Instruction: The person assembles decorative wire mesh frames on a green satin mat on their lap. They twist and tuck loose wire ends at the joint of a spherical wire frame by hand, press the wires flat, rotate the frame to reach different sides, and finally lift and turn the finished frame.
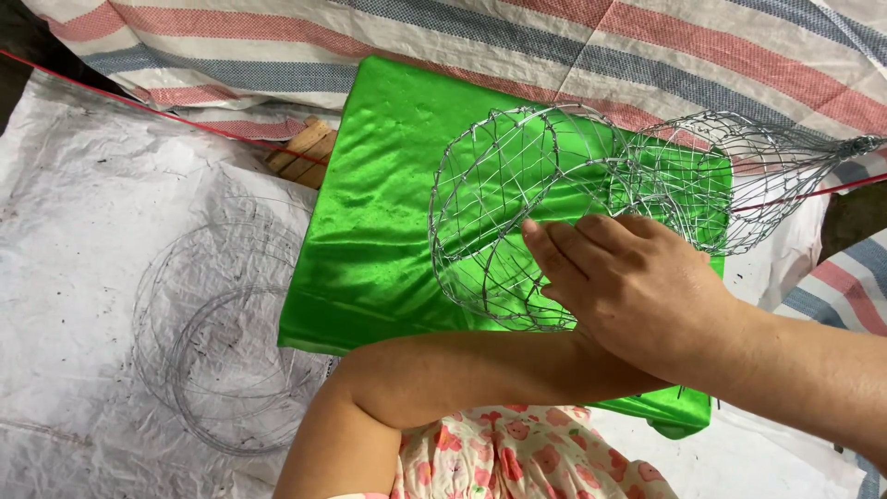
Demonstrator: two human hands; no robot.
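A silver wire mesh frame (499, 176), shaped like a rounded cage that narrows to a twisted tip at the right, lies on its side on a folded shiny green satin cloth (379, 212). My right hand (637, 286) rests flat on the near side of the frame, fingers straight and close together, pointing left. My left forearm (462, 374) crosses under the right wrist. The left hand itself is hidden beneath the right hand.
Loose coils of thin wire (222, 351) lie on a crumpled white plastic sheet (83, 277) at the left. A wooden piece (300, 152) pokes out at the cloth's far left corner. A red cord (139, 106) runs across a striped tarp (554, 37). A floral garment (517, 457) is at the bottom.
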